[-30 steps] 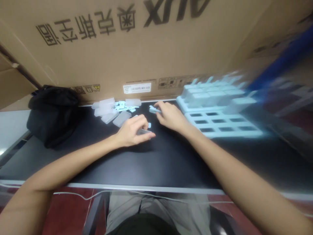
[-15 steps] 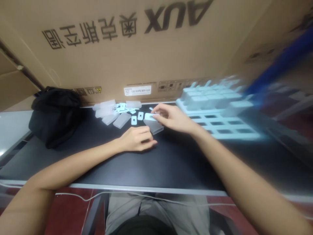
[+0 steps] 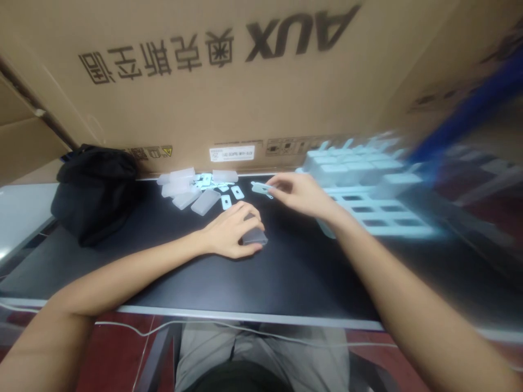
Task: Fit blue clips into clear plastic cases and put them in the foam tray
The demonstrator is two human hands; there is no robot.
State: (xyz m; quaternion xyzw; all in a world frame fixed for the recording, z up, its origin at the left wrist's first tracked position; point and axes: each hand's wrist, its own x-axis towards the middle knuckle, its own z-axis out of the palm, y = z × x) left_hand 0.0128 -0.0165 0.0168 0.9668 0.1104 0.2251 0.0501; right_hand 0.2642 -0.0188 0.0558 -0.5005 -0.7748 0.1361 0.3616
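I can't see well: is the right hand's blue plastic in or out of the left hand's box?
Out: the blue plastic is at the right hand, apart from the clear box in the left hand.

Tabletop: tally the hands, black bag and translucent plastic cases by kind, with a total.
Hands: 2 (left hand, right hand)
Black bag: 1
Translucent plastic cases: 7 visible, including one in the left hand; any underneath are hidden
Total: 10 visible

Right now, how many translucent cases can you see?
7 visible: a held case in your left hand; then, in the group, a back-right case, a front-right case and four overlapping cases nearer the black bag. Others may be hidden.
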